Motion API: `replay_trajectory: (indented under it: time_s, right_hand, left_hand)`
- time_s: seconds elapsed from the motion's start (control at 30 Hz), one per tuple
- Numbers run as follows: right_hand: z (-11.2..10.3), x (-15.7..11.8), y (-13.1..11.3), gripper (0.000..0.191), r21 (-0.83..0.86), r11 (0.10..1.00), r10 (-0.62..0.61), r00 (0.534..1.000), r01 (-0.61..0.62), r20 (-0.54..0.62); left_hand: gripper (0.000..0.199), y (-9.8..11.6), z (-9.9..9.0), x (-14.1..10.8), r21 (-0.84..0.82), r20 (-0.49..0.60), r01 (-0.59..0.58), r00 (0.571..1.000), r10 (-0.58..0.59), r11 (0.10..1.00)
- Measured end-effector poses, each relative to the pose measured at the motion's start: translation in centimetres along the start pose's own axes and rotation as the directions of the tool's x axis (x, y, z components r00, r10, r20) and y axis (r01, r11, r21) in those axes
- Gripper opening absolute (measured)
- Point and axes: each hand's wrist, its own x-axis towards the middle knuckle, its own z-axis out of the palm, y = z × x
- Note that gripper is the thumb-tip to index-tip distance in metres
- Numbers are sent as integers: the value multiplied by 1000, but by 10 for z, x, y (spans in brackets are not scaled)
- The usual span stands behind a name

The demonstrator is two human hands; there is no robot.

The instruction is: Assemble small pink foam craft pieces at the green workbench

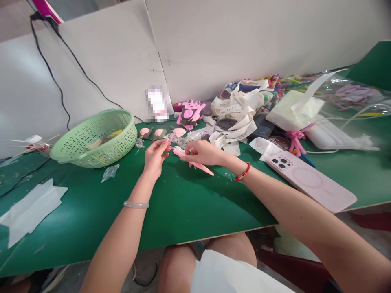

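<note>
A tapered pink foam strip (195,162) runs across the middle of the green table, its pointed end sticking out to the lower right. My right hand (201,154) grips it from above, and the fingertips of my left hand (155,156) pinch its narrow far end. Just beyond my hands lie several small pink foam leaf shapes (160,132) and a clump of clear plastic scraps (180,140). A larger pink and dark foam figure (190,114) lies further back.
A pale green slotted plastic basket (94,140) stands left of my hands. A heap of white printed paper strips (235,114) fills the back. To the right lies a phone in a pink case (308,181). White sheets (30,207) lie at the left, near the green table's edge (214,232).
</note>
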Motion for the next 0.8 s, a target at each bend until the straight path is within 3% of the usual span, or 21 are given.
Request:
replay_trajectory:
  time_s: [0.13,0.3,0.5,0.6,0.8]
  right_hand:
    - [5,2,3,24,144,989,34,995,-20,-94]
    - [12,8,10,17,139,990,15,976,15,-217]
    - [17,8,11,32,233,972,15,980,32,-197]
    - [22,8,12,31,441,897,80,987,-10,-140]
    - [37,6,9,38,771,634,130,991,-60,-30]
  left_hand:
    - [48,-4,-1,3,28,-18,21,1000,-20,999]
    - [48,-8,-1,5,29,-2,9,1000,-9,1000]
    - [42,-10,-1,7,27,10,34,999,-35,999]
    - [42,-11,-1,9,-7,20,41,999,-41,999]
    - [48,-12,-2,10,-81,65,32,998,-27,996]
